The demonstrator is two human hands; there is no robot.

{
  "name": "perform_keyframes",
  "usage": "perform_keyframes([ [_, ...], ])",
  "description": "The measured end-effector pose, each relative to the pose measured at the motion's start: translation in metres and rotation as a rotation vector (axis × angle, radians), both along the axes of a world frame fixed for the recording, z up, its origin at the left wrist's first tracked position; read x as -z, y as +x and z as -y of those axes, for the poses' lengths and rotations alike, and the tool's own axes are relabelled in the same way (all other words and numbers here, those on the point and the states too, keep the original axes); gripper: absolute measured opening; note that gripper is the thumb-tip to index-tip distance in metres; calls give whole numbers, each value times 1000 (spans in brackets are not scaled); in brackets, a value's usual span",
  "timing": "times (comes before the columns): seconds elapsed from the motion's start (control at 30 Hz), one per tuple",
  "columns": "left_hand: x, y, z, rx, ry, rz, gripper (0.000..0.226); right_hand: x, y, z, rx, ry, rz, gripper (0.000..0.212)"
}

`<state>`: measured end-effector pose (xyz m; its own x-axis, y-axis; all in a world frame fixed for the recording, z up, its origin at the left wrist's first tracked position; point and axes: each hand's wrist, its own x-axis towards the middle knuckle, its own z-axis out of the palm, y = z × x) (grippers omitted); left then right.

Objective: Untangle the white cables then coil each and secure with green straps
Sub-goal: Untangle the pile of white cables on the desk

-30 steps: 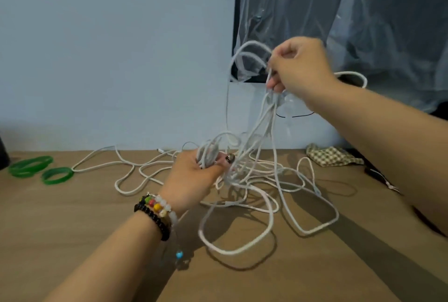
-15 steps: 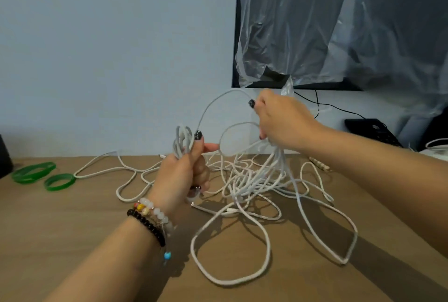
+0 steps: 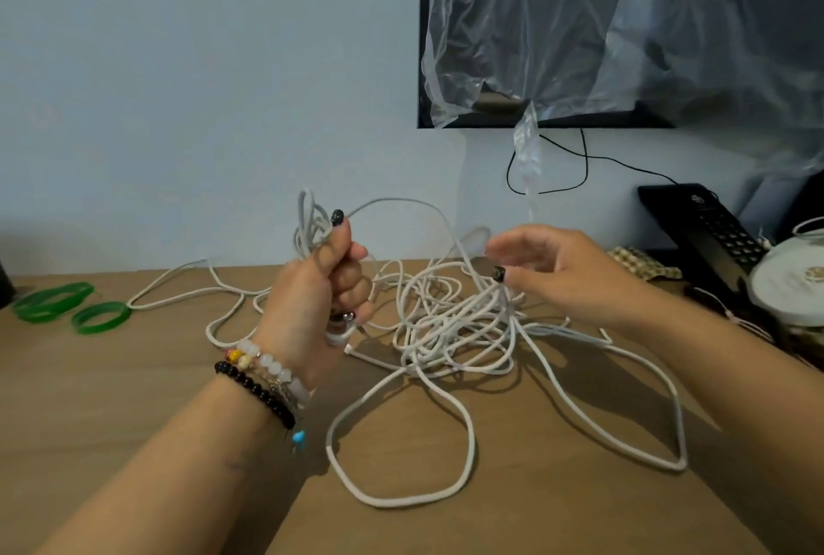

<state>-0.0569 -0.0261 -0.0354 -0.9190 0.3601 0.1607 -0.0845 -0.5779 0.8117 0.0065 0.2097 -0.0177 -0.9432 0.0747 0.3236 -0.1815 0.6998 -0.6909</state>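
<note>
Table (image 3: 133, 420): wooden, carrying the whole job. The cables (image 3: 450, 331) lie as one white tangle at mid-table, with long loops running toward the near edge and one strand trailing left toward the straps (image 3: 67, 307), two green rings at the far left edge, well apart from both hands and untouched.

Left hand (image 3: 321, 287): fist closed round a gathered bunch of cable loops, held upright above the table; a strand arcs from the top of the fist rightward and down into the tangle. The tangle therefore lies to the right of and below this grip.

Right hand (image 3: 548, 269): fingers spread and relaxed, holding nothing, hovering just above the right top of the tangle. It is the nearer hand to the knot.

Change from half a second ago: the right hand then gripped a lifted bundle of strands; it has let go, and the tangle has dropped back onto the table. The left fist keeps its bunch.

Judgement: untangling is incomplete; no coil is strapped.
</note>
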Motion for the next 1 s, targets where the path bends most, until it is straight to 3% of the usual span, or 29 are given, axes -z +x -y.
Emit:
perform_keyframes([
  [0.07, 1, 0, 0, -3, 2, 0, 28, 9, 7, -3, -14, 22, 99, 20],
  [0.27, 3, 4, -3, -23, -87, -32, 37, 20, 19, 2, -101, 193, 140, 29],
  [0.4, 4, 14, -5, 31, -280, -157, 37, 36, 26, 13, -52, 323, 89, 22],
  [0.53, 2, 30, -10, -156, -782, -445, 17, 35, 35, 18, -6, 251, -22, 14],
  [0.6, -1, 35, -14, -230, -905, -552, 13, 34, 39, 18, 13, 228, -57, 15],
  [0.67, -6, 42, -18, -183, -905, -577, 3, 35, 43, 18, 55, 181, -100, 14],
  [0.83, -13, 55, -27, -13, -954, -647, 17, 35, 51, 25, 140, 92, -106, 11],
  [1.0, -11, 52, -38, -50, -1040, -599, 10, 33, 58, 29, 211, -140, -85, 17],
])
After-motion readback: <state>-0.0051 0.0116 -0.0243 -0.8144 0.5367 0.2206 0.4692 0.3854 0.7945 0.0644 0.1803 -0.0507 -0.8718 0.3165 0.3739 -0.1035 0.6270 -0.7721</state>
